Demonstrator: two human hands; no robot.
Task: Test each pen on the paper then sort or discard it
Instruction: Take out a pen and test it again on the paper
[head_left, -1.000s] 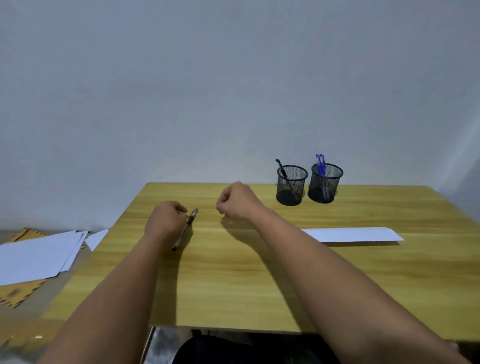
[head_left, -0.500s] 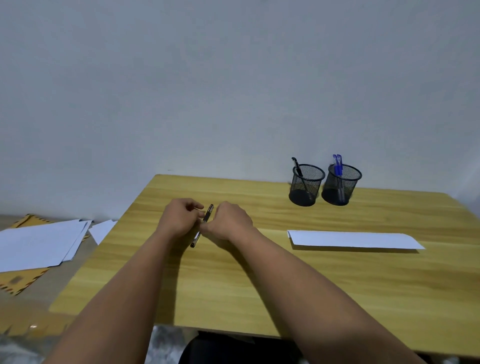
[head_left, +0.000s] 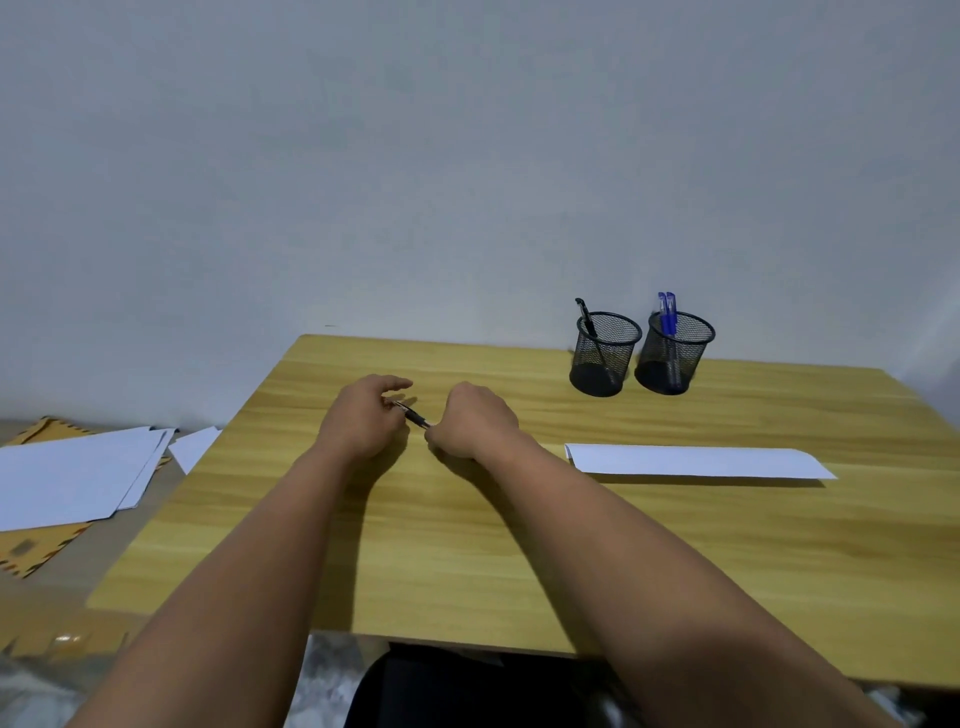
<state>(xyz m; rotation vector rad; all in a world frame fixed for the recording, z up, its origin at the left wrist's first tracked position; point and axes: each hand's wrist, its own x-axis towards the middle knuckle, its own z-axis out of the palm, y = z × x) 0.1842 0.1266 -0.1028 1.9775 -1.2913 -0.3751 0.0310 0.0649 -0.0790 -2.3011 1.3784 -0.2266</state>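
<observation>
Near the middle of the frame, both hands meet over the wooden table (head_left: 467, 545) with a dark pen (head_left: 414, 415) spanning the small gap between them. The right hand (head_left: 478, 421) is curled into a closed fist around the pen's lower right end, so that end is hidden inside the fingers. The left hand (head_left: 363, 421) is loosely curled, its forefinger and thumb partly spread, with the pen's upper left end at its fingertips; whether it truly pinches the pen or only touches it cannot be told. The pen lies tilted, sloping down toward the right hand, just above the tabletop. To the right of the hands a long white sheet of paper (head_left: 696, 461) lies flat. In the upper right of the table stand two black mesh pen cups (head_left: 605, 358), the left holding a black pen (head_left: 586, 317), the right holding blue pens (head_left: 666, 312). Loose white sheets (head_left: 67, 478) lie off the table at far left
</observation>
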